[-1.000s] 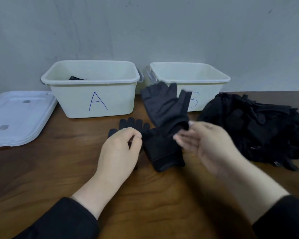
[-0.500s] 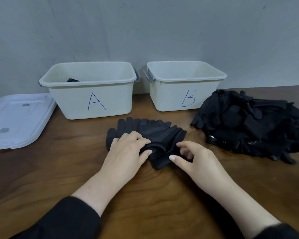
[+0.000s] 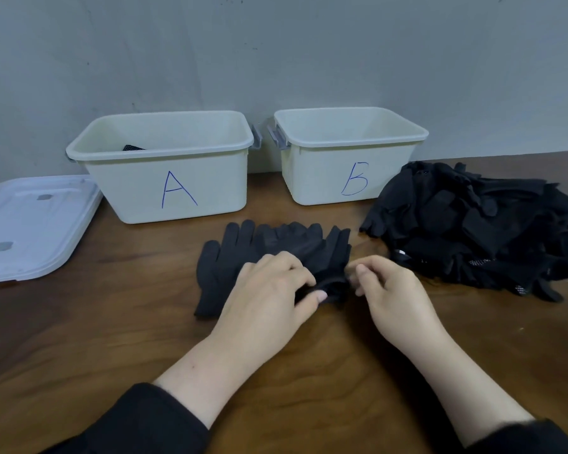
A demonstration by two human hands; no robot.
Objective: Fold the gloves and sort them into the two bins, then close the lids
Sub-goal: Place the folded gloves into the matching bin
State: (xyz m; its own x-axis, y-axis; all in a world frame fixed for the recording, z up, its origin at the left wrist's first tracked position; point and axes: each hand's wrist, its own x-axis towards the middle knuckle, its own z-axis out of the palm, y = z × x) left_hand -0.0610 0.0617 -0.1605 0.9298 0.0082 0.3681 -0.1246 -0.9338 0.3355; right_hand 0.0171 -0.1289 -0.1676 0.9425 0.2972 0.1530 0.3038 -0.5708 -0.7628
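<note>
A pair of black gloves (image 3: 276, 247) lies stacked on the wooden table in front of bin A (image 3: 177, 191) and bin B (image 3: 351, 139), fingers pointing towards the bins. My left hand (image 3: 273, 290) lies over the cuff end, with its fingers and thumb curled round the bunched fabric. To the right, my right hand (image 3: 391, 296) has curled fingers that pinch the right edge of the same cuff. Both bins are open. A dark glove piece (image 3: 132, 147) shows inside bin A. Bin B's floor is hidden.
A loose pile of black gloves (image 3: 473, 224) sits at the right, next to bin B. A white lid (image 3: 30, 224) lies flat at the left of bin A. A grey wall stands right behind the bins.
The glove that my right hand held up has come down onto the other one. Both hands then closed on the cuff end, my right fingers curling from flat to a pinch.
</note>
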